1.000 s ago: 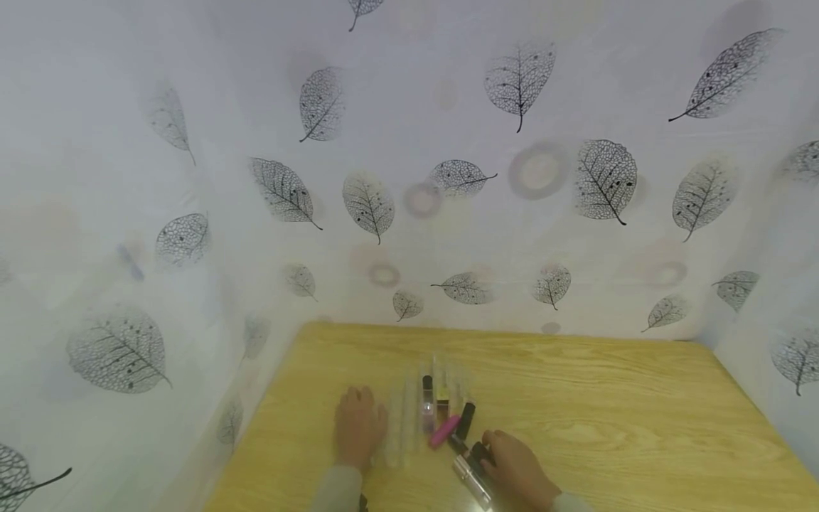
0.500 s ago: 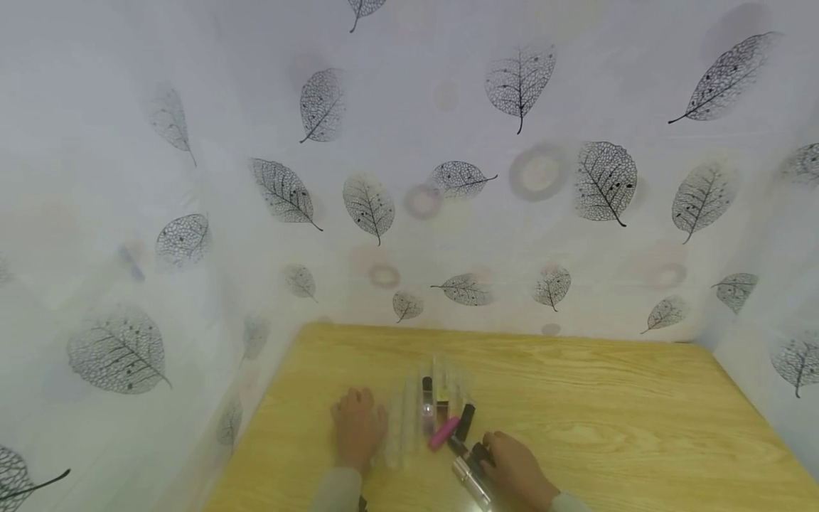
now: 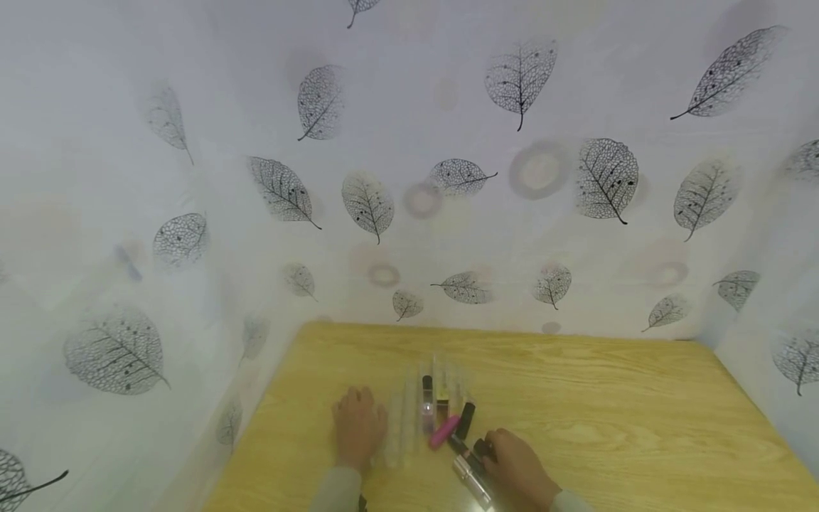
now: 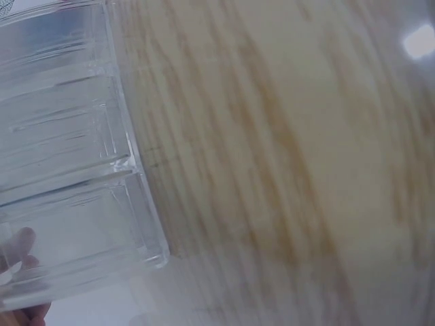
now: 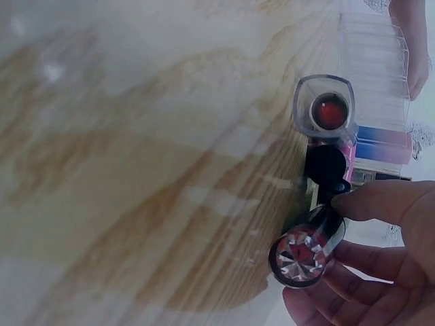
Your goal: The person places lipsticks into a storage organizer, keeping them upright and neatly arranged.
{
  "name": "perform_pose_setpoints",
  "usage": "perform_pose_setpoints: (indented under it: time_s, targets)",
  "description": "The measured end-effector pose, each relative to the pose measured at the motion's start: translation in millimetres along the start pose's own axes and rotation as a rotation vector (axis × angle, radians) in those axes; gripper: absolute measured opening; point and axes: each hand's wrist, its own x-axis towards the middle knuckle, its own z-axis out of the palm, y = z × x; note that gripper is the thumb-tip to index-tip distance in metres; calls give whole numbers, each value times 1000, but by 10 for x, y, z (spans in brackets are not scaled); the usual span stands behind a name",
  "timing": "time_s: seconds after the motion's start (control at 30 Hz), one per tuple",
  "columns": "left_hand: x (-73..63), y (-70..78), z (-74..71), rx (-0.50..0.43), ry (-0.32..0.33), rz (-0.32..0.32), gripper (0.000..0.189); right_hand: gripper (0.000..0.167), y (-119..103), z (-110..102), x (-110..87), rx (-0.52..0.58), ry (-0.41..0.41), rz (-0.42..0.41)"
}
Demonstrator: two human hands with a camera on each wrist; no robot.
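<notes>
Fingers of the right hand curl round a dark lipstick tube lying on the worktop, just right of the clear organizer. Its long axis points away from the person, toward the organizer (faceted end nearest the wrist). The left hand rests flat, relaxed, against the organizer's left side, farther from the tube.
</notes>
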Motion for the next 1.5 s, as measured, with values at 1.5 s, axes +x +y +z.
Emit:
perform_pose_setpoints:
  time_s: [1.5]
  targets:
    - [30, -55, 87, 4, 68, 38, 14, 29, -295, -835, -18, 589, 213, -124]
